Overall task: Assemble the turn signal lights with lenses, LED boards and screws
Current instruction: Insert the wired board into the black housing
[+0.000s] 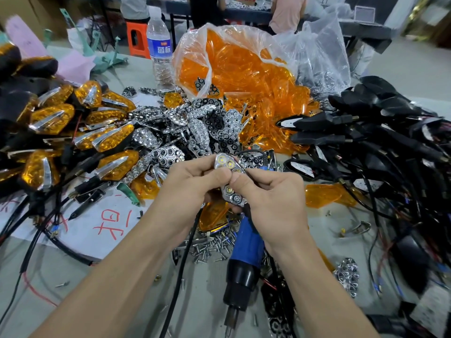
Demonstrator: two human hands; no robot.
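While left hand [195, 181] and right hand [266, 191] pinch one LED board [229, 172] at centre, finished lights [52, 117] pile at 9 o'clock; lenses [231, 64] wait at 12. Much likely remains; this unit lacks lens, screws [214, 245].

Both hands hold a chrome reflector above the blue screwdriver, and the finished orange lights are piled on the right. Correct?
Not quite. The head view shows the finished lights piled on the left; black housings lie on the right. The left hand and right hand do hold the reflector above the screwdriver.
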